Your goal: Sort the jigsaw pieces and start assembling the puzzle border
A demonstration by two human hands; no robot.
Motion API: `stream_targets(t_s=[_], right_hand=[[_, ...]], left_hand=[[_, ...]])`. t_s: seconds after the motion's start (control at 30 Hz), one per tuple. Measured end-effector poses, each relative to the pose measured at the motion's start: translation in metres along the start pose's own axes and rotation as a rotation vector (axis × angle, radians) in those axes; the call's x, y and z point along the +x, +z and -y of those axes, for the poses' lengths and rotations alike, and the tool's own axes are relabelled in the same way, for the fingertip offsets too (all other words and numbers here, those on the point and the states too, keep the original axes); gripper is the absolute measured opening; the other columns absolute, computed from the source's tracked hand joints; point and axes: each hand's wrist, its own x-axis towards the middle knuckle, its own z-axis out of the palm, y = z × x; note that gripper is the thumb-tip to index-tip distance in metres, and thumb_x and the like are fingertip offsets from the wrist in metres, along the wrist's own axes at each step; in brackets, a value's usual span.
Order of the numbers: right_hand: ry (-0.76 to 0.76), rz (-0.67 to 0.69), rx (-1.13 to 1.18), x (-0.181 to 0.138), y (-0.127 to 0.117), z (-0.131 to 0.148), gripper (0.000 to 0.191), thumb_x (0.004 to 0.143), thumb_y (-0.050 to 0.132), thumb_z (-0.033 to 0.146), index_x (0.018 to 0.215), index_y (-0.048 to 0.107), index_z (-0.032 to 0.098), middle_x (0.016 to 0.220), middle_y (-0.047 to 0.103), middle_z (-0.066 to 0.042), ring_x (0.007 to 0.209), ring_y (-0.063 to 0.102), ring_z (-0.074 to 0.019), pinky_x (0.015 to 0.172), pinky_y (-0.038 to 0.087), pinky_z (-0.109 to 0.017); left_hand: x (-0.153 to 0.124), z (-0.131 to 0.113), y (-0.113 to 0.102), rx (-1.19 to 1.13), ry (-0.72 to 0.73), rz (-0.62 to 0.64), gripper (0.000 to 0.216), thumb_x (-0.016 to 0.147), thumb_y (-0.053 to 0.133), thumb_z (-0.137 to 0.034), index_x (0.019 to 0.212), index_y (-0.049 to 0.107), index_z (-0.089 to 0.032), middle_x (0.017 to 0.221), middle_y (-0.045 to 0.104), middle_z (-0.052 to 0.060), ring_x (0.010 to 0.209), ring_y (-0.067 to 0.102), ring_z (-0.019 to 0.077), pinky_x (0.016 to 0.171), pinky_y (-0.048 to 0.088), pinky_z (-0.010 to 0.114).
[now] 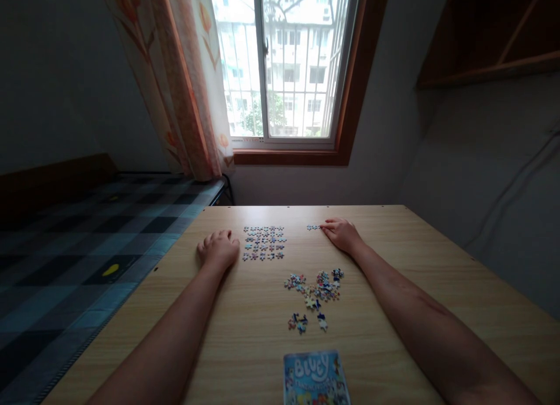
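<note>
My left hand lies palm down on the table, fingers loosely spread and holding nothing, just left of a block of jigsaw pieces set out in several rows. Farther right, my right hand reaches to a short row of jigsaw pieces. Its fingertips are together on the piece at the row's right end, which they partly hide. Nearer to me, between my forearms, is a loose heap of jigsaw pieces. A smaller cluster of pieces lies just in front of it.
A blue box marked "Bluey" sits at the near edge of view on the wooden table. A bed with a checked cover adjoins the left side. Beyond the table are a wall, a window and a curtain.
</note>
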Motion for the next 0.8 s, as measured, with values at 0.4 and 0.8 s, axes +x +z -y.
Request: stream_targets(t_s=[0.4, 0.8], right_hand=[[-0.069, 0.124, 0.182, -0.009, -0.022, 0.011, 0.029, 0.088, 0.059, 0.042, 0.097, 0.075, 0.020, 0.091, 0.075, -0.005, 0.084, 0.065, -0.0191, 0.077, 0.048, -0.028], [-0.104, 0.969, 0.153, -0.015, -0.061, 0.055, 0.046, 0.059, 0.082, 0.060, 0.075, 0.068, 0.019, 0.068, 0.067, 0.000, 0.060, 0.054, -0.0129, 0.053, 0.036, -0.024]], left_hand=[[0.000, -0.002, -0.002, -0.017, -0.007, 0.010, 0.049, 0.088, 0.043, -0.043, 0.129, 0.062, -0.023, 0.141, 0.056, 0.011, 0.129, 0.047, 0.0322, 0.107, 0.032, 0.047], [0.001, -0.001, 0.000, -0.008, -0.012, 0.009, 0.049, 0.087, 0.044, -0.043, 0.129, 0.062, -0.025, 0.141, 0.056, 0.010, 0.128, 0.048, 0.0321, 0.106, 0.034, 0.046]])
